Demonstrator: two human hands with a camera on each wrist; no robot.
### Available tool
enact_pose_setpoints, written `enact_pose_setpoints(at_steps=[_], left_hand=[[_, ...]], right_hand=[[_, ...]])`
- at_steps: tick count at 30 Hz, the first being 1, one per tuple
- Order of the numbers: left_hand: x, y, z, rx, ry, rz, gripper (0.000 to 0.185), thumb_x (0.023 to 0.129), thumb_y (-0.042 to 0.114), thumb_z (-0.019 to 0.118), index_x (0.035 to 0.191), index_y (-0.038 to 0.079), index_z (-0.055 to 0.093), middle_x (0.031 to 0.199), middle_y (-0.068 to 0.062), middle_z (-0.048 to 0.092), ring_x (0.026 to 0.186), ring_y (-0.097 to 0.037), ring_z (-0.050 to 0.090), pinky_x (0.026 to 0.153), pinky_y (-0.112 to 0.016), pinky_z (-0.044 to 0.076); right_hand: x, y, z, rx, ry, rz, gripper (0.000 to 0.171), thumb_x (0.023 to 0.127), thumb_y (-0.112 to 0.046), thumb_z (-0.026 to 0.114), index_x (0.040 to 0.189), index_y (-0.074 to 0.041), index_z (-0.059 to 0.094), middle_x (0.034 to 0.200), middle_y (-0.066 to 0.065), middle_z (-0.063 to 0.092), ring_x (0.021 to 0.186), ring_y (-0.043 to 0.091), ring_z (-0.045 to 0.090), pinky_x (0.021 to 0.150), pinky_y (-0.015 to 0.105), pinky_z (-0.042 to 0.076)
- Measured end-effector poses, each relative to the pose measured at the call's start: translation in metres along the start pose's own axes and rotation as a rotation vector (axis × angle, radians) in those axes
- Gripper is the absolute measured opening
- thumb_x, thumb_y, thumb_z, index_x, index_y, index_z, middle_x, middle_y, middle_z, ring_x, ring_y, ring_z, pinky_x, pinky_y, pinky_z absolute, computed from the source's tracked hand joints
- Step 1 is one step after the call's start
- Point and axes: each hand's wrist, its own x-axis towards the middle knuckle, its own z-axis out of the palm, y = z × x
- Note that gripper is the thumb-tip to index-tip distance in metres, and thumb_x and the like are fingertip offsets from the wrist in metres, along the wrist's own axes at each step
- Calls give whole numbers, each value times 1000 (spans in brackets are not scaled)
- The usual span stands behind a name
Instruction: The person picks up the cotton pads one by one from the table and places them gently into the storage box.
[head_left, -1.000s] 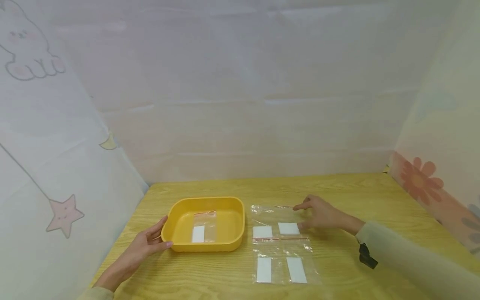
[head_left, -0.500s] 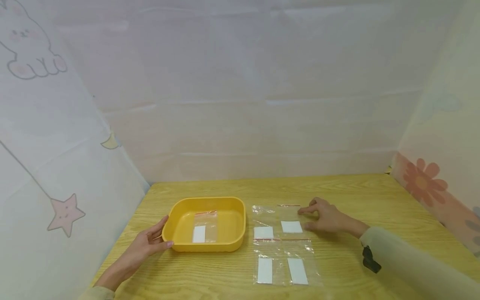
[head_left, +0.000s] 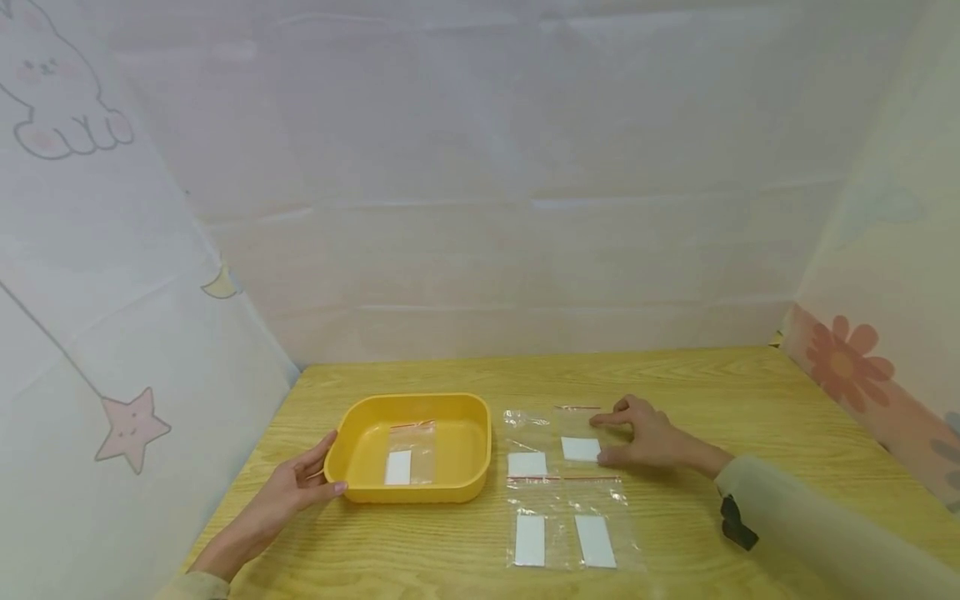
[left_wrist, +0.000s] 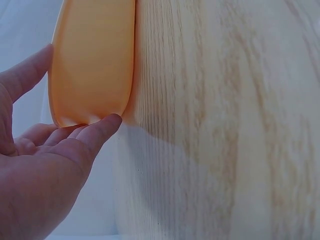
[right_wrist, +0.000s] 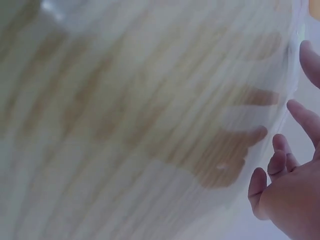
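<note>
A yellow tray (head_left: 408,401) sits on the wooden table (head_left: 750,400), and inside it lies a clear zip bag (head_left: 412,443) with a white card (head_left: 397,467). My left hand (head_left: 326,467) braces the tray's near left corner, thumb along the front wall and fingers against the side. In the left wrist view that hand (left_wrist: 82,85) touches the tray (left_wrist: 95,60) with fairly straight fingers. My right hand (head_left: 597,439) rests its fingertips on the right edge of a clear bag (head_left: 576,427) that holds a white card (head_left: 580,448). The right wrist view is blurred, showing loosely spread fingers (right_wrist: 280,157) over plastic.
Three more clear bags with white cards lie right of the tray: one (head_left: 527,463) beside the touched bag and two (head_left: 528,539) (head_left: 595,540) nearer me. Pale fabric walls close in the table on the left, back and right.
My right hand has shifted slightly right, and the touched bag with its card has slid a little farther from me. The left hand and tray have not moved.
</note>
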Motion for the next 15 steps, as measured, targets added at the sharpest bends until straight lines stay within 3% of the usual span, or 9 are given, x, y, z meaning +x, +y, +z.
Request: enact_pose_setpoints(at_steps=[5,15], left_hand=[[1,0,-1,-3,-15,8,91,103,16,71,169,6,10,172,-19,11,150,-47,31,105,-34,52],[1,-1,-1,-15,-21,18,90,104,15,70,169,5,9,172,-18,10,150,-46,30,104,-32,52]], right_hand=[[0,6,6,-42,18,-8,68,81,-51,89,137,-14,74,114,8,52,96,23,42,74,40,29],[1,7,7,-64,31,-16,69,82,-52,89,138,-14,73,112,6,51,96,22,43,73,40,29]])
